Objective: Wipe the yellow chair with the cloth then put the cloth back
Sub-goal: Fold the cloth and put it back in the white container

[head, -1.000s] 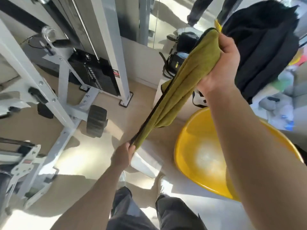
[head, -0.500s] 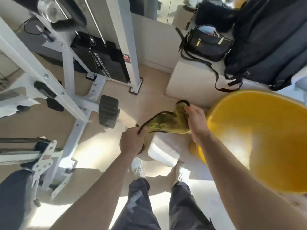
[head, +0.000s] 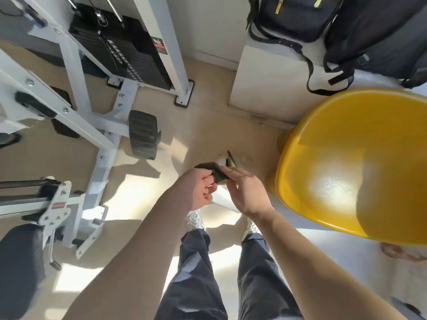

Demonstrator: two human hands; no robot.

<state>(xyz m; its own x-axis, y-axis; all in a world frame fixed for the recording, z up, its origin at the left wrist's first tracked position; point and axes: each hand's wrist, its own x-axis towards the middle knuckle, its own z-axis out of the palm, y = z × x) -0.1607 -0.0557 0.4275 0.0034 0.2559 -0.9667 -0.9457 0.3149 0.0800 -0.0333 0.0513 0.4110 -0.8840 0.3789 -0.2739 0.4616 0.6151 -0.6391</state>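
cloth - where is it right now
In the head view the cloth is bunched up small between the left hand and the right hand, near frame centre, just left of the yellow chair and above the floor.

Cloth (head: pixel 217 173) bunched btwn hands; yellow chair (head: pixel 351 162) just right.

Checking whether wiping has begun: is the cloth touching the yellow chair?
Apart. The head view shows the cloth bunched between the left hand and right hand, with bare floor between it and the yellow chair.
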